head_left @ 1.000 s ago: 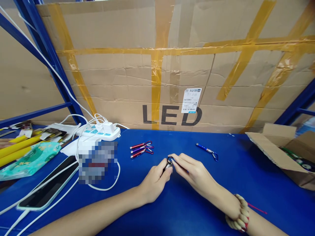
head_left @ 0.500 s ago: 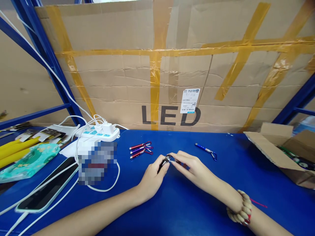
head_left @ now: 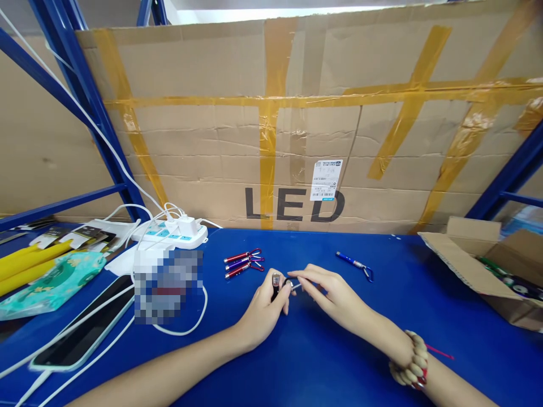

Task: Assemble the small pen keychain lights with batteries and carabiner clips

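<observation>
Near the desk's [head_left: 322, 362] middle, the left hand [head_left: 265, 308] pinches a small black flashlight [head_left: 276, 284] upright while the right hand [head_left: 328, 291] grips its metal ring. Three red flashlights [head_left: 241, 263] lie finished-looking behind; a blue one [head_left: 354, 264] lies apart toward the back edge.

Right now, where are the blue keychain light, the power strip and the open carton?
blue keychain light [head_left: 351, 261]: head view, on its barrel.
power strip [head_left: 176, 235]: head view, on its top face.
open carton [head_left: 456, 259]: head view, on its near flap.
</observation>
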A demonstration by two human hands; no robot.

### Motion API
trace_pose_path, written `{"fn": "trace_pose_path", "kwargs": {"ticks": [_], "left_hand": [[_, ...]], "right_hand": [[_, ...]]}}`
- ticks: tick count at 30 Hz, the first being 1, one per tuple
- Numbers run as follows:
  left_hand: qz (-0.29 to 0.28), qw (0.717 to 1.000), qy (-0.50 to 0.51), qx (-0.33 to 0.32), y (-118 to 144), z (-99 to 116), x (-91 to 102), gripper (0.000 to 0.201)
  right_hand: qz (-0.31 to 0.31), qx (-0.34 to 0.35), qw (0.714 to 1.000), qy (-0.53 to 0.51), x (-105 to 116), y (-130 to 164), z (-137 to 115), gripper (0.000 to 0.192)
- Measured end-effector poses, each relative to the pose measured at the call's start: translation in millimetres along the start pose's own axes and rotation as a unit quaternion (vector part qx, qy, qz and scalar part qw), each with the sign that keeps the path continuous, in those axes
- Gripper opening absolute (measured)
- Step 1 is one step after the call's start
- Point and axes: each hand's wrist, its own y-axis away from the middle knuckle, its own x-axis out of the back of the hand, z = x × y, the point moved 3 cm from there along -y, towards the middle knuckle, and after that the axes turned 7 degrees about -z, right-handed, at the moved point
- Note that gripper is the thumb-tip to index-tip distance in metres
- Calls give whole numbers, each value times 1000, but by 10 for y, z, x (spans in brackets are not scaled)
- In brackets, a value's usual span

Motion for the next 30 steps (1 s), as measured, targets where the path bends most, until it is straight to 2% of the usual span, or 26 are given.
{"fn": "trace_pose_path", "kwargs": {"ticks": [4, 9, 17, 23, 30], "left_hand": [[8, 1000, -6, -10, 1, -13, 4, 22], [0, 1000, -9, 11, -14, -6, -12, 18], [13, 998, 52, -32, -39, 17, -22, 27], [32, 998, 46, -32, -72, 16, -2, 29], [53, 996, -12, -73, -46, 48, 36, 28]], "right_hand": [[-4, -1, 1000, -2, -15, -8, 20, 29], [-9, -4, 1000, -6, -26, -10, 32, 32], [-29, -8, 1000, -3, -40, -32, 16, 33], [-11, -15, 1000, -5, -7, -44, 40, 37], [-32, 12, 999, 2, -109, -42, 25, 32]]}}
